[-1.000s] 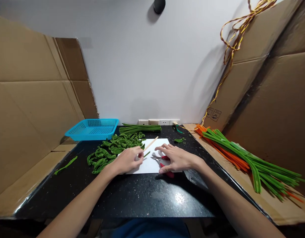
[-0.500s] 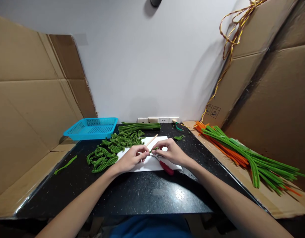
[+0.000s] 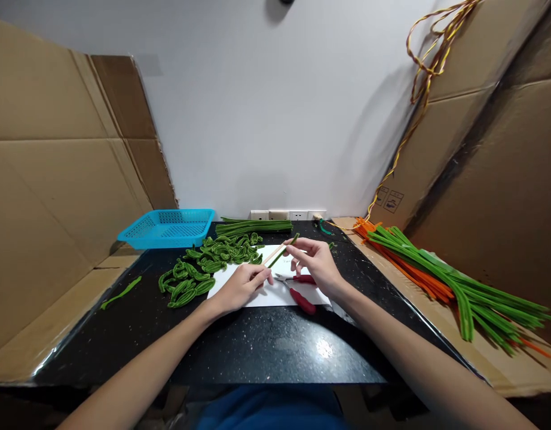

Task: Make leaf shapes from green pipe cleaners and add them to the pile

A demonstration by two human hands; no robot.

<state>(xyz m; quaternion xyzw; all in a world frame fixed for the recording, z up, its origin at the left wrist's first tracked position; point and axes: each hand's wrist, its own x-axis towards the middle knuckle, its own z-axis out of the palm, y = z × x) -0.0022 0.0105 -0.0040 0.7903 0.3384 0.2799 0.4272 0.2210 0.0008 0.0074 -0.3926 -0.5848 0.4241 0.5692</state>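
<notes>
Green chenille stem (image 3: 278, 257) mid-frame, straight, unbent. Right hand (image 3: 318, 263) pinches upper end, thumb and fingertips together. Left hand (image 3: 244, 285) fingers curled at lower end; cannot tell if gripping. Bent green loops (image 3: 222, 254), left of centre: look done. Straight stem bundle (image 3: 257, 227), upper of centre: apparently left. White paper (image 3: 271, 295): faint mark, unreadable. Right cardboard (image 3: 495, 173): printed symbols (image 3: 393, 201), no legible words.

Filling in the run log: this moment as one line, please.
right hand: holds green strip near top | left hand: at lower end | pliers: on paper
</notes>
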